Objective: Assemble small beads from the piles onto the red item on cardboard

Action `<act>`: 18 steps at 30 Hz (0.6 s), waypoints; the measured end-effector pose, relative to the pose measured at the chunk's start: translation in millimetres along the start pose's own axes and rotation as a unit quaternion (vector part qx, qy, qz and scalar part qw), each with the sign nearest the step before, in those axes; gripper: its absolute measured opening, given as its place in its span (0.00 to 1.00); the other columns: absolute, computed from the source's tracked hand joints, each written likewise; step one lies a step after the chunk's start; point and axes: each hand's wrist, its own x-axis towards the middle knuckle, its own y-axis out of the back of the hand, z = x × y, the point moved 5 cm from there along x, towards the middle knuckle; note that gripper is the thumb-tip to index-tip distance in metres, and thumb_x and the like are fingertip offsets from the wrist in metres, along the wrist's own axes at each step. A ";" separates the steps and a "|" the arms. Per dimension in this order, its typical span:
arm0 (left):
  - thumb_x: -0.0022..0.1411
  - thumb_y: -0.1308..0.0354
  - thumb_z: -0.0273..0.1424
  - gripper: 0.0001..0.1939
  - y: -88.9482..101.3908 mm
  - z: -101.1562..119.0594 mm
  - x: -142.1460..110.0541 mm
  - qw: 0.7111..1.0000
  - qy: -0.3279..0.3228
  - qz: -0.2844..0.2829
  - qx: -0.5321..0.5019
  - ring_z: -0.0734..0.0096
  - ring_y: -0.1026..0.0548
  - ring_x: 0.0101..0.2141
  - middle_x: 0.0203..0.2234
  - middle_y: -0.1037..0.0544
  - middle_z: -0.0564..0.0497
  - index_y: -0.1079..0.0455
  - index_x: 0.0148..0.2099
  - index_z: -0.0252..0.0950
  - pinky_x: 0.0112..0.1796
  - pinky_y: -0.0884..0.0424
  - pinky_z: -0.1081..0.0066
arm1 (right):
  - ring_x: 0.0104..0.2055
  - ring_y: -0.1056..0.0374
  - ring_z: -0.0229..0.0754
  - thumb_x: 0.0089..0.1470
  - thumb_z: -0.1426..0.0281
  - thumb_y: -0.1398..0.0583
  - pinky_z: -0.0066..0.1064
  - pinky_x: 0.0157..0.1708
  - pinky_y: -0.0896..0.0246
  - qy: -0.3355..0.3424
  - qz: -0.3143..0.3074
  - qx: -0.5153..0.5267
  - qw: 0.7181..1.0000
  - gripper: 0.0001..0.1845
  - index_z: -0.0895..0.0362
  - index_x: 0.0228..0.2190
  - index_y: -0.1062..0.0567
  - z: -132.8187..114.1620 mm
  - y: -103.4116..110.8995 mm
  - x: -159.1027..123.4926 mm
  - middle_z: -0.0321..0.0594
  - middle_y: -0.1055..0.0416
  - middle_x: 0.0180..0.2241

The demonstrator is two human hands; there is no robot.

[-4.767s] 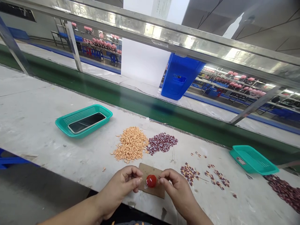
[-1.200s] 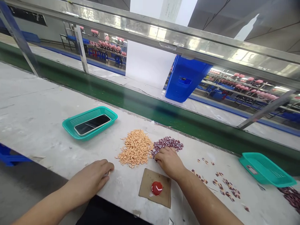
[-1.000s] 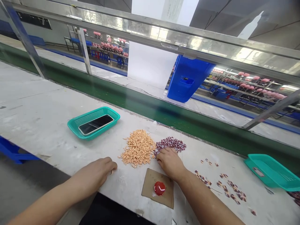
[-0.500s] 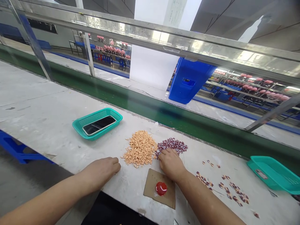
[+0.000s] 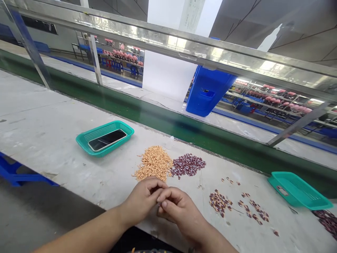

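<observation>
Fingertips of left hand [image 5: 143, 198] and right hand [image 5: 181, 212] meet; right grip pinching tiny dark piece [image 5: 159, 204], mostly hidden, left grip can't tell. Just far of hands, tan heap [image 5: 155, 162], slim curved bits; touching its right side, purple pile [image 5: 188, 164], pale-flecked. Farther right on grey-white desk [image 5: 113, 179], two-tone purple-tan pieces [image 5: 220, 202], clustered
</observation>
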 end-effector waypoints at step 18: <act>0.54 0.45 0.32 0.05 -31.9 -24.8 -30.2 0.975 0.155 -0.111 -0.110 0.71 0.31 0.26 0.22 0.28 0.56 0.31 0.30 0.36 0.30 0.36 0.72 | 0.30 0.31 0.39 0.47 0.61 0.35 0.31 0.34 0.39 0.001 0.075 -0.095 0.993 0.10 0.55 0.28 0.24 21.0 41.9 -44.3 0.36 0.26 0.26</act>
